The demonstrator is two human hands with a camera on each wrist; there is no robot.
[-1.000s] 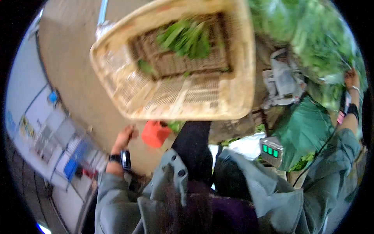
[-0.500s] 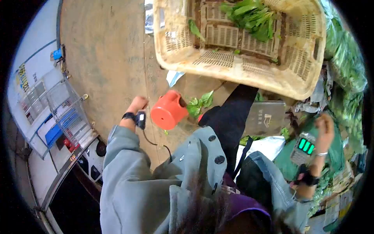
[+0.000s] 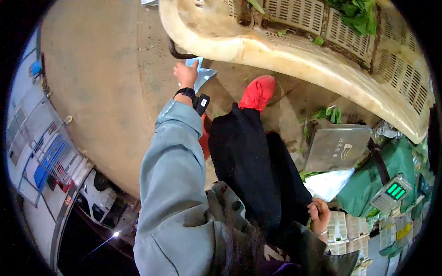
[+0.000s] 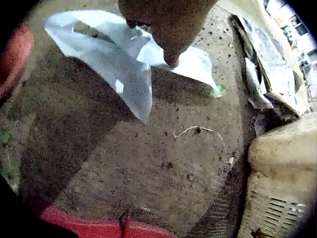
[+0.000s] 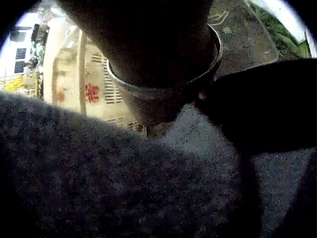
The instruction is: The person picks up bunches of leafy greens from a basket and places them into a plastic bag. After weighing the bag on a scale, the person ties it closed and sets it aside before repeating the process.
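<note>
In the head view my left hand (image 3: 186, 74) is low over the floor, at a pale blue-white plastic piece (image 3: 203, 79) beside the crate's rim. The left wrist view shows the fingers of that hand (image 4: 168, 25) pinching the crumpled plastic (image 4: 131, 74), whose ends spread out on both sides. My right hand (image 3: 319, 216) is at the dark-trousered knee, fingers loosely curled with nothing visible in them. The right wrist view is dark, showing a bracelet (image 5: 163, 88) and grey cloth; the fingers are hidden.
A cream crate (image 3: 294, 62) with leafy greens (image 3: 357, 16) fills the upper right. Around the legs are a red shoe (image 3: 258, 93), a partly hidden red stool (image 3: 205, 138), a grey scale plate (image 3: 338, 148) and its lit display (image 3: 395, 190). A parked vehicle (image 3: 99, 195) stands lower left.
My left hand has moved forward and down to the plastic on the floor. My right hand has come in from the right to the knee. The crate looks larger and closer.
</note>
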